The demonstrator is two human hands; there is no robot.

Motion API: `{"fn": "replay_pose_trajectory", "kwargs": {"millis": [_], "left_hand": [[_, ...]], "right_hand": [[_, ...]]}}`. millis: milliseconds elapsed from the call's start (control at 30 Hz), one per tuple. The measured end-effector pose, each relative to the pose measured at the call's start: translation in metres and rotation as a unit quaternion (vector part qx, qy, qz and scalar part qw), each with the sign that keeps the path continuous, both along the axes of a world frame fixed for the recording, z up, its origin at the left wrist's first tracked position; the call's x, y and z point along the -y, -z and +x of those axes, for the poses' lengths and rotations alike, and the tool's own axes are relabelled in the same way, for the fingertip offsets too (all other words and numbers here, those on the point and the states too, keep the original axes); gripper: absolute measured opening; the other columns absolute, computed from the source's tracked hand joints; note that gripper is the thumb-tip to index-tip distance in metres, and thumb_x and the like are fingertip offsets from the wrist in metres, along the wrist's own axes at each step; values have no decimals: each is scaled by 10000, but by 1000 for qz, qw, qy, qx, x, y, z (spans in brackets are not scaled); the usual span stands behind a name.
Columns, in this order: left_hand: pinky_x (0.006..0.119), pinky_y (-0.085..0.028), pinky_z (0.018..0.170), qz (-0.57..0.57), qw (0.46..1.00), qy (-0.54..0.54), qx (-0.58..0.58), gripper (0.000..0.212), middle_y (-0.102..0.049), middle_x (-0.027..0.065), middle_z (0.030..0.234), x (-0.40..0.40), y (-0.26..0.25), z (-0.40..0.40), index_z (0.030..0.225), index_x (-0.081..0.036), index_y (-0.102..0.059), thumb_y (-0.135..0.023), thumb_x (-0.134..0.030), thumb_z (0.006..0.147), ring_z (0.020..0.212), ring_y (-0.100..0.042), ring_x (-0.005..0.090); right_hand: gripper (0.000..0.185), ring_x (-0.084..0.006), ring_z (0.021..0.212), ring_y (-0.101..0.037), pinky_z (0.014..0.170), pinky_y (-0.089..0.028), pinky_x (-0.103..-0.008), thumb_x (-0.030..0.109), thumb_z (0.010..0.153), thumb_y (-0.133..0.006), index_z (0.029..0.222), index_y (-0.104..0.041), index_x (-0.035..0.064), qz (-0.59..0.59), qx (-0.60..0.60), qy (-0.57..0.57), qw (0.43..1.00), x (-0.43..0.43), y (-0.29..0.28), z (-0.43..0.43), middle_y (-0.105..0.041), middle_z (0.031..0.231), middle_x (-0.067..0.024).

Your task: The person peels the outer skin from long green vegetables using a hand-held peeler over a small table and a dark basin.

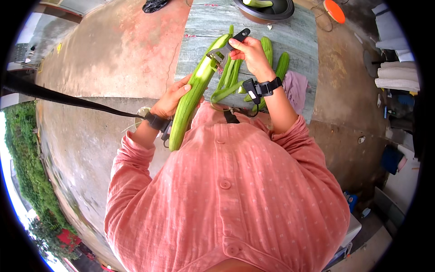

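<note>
My left hand (pixel 174 97) is wrapped around the lower middle of a long green loofah gourd (pixel 192 98), held slanting beside my chest. A pale peeled patch shows on its upper part. In my right hand (pixel 249 52) is a peeler (pixel 222 54) with a black handle and a metal head, its blade against the gourd near the upper end. A strip of peel clings by the blade. Other green gourds (pixel 282 64) lie on the table to the right of that hand, with long green peels (pixel 229 76) below the peeler.
The grey wood-patterned table (pixel 207 20) bears a dark basin (pixel 265 17) with a pale gourd piece (pixel 257 3) in it. A pink-purple cloth (pixel 295 90) lies at the table's right side. An orange round stool (pixel 334 11) stands beyond the far right corner.
</note>
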State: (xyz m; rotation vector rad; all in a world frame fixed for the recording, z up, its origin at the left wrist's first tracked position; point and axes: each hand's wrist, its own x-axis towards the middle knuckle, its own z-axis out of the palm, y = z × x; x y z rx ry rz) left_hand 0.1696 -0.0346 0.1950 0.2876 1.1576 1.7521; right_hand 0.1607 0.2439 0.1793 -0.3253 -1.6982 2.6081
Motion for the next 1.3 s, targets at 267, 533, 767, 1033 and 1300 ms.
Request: {"fn": "replay_pose_trajectory", "kwargs": {"millis": [267,533,767,1033,1300], "left_hand": [[314,-507,692,4,1000,-6,17,619,-539,142,1158,10,4,11,1352,-18,-342,-555,-381,899,841,-589,205],[323,-523,712,-28,998,10,64,642,-533,141,1185,36,7,20,1389,-43,-308,-600,-311,883,866,-592,216],[342,-529,743,-12,997,29,73,630,-511,151,1227,43,16,21,1387,-50,-308,-601,-290,883,896,-596,231],[330,-524,733,44,989,-8,142,565,-487,184,1243,19,6,1,1351,-30,-349,-449,-400,935,912,-595,256],[252,-409,549,13,994,-39,98,601,-532,99,1033,-12,10,6,1207,8,-466,-290,-512,965,667,-453,130]], "right_hand": [[213,-128,618,-627,553,-522,-228,176,827,-691,885,-629,-20,-34,42,-32,998,-7,23,-4,-644,793,-68],[222,-127,632,-625,578,-521,-227,199,818,-703,880,-625,1,-22,68,8,997,-44,52,-14,-639,786,-48],[184,-141,590,-621,554,-528,-250,164,817,-693,848,-626,-5,54,118,88,988,-59,104,-15,-646,772,-70],[143,-120,468,-556,394,-413,-234,117,844,-613,851,-529,1,90,9,168,982,-30,48,-3,-604,701,-64],[157,-121,497,-563,407,-409,-232,159,871,-623,891,-533,32,-155,0,-8,988,40,-23,34,-559,698,-25]]}}
